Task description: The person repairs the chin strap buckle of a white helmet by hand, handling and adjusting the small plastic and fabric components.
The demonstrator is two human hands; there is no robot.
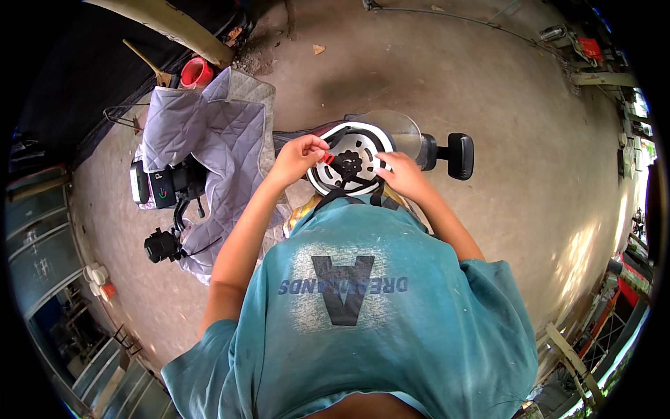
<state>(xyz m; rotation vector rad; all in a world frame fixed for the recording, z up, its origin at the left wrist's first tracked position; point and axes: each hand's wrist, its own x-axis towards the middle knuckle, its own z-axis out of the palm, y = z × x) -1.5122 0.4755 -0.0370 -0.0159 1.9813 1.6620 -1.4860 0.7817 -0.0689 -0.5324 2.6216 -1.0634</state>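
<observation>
A white helmet point(386, 140) lies upside down against my front, its inside with black padding and a black web of straps facing up. Over its left rim, my left hand point(299, 159) pinches a small red buckle piece point(327, 158) between thumb and fingertips. My right hand point(406, 175) is at the right rim, fingers bent around the edge. Part of its grip is hidden. Black straps point(335, 195) hang over the near rim toward my teal shirt. A clear visor point(401, 127) sticks out beyond the helmet's far right side.
At the left, a grey quilted cover point(234, 153) drapes over a scooter's handlebar with black controls point(167, 187). A black mirror point(459, 156) juts out right of the helmet. Farther off stand a red bucket point(197, 72) and a broom point(162, 75) beside a post point(171, 24).
</observation>
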